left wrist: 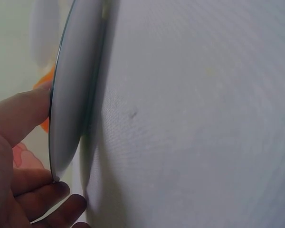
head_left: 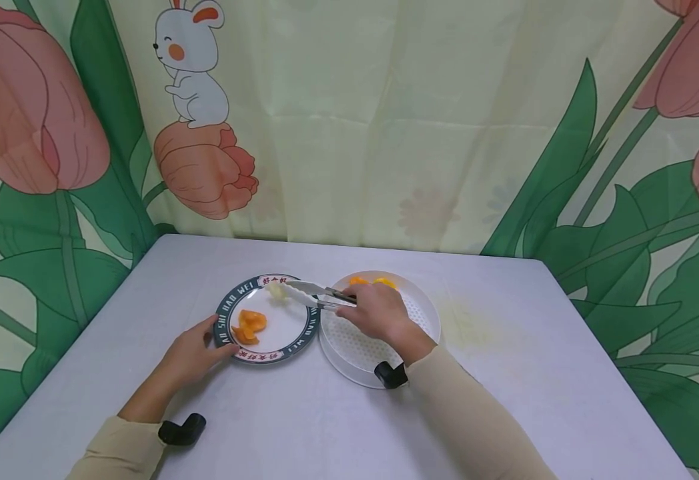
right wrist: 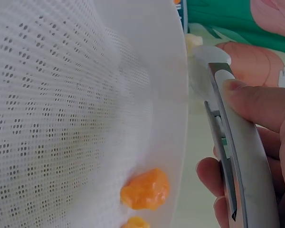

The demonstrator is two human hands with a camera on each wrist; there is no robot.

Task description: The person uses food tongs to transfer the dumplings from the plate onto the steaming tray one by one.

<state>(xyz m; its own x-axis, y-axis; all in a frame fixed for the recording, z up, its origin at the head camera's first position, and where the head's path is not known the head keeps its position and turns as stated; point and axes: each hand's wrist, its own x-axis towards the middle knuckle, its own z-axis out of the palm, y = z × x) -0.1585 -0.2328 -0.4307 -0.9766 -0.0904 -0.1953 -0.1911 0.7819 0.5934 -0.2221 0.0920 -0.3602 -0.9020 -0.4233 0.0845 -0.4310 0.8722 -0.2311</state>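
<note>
My left hand [head_left: 189,355] pinches the near-left rim of a round plate [head_left: 303,341], thumb on top and fingers at the edge and underside. Dark lettering runs round the plate's rim. Orange pieces [head_left: 252,321] lie on its left part. My right hand [head_left: 379,313] grips metal tongs [head_left: 305,288] that reach left over the plate. At their tips is a small pale piece [head_left: 277,291]; whether it touches the plate I cannot tell. In the right wrist view, the tongs' handle [right wrist: 247,156] lies between thumb and fingers.
A white perforated colander [head_left: 358,343] stands right of the plate, its rim close to the plate's. Inside its far side lie an orange piece [right wrist: 146,189] and a yellow one [head_left: 385,283]. A white cloth [head_left: 535,400] covers the table; a printed curtain [head_left: 337,133] hangs behind.
</note>
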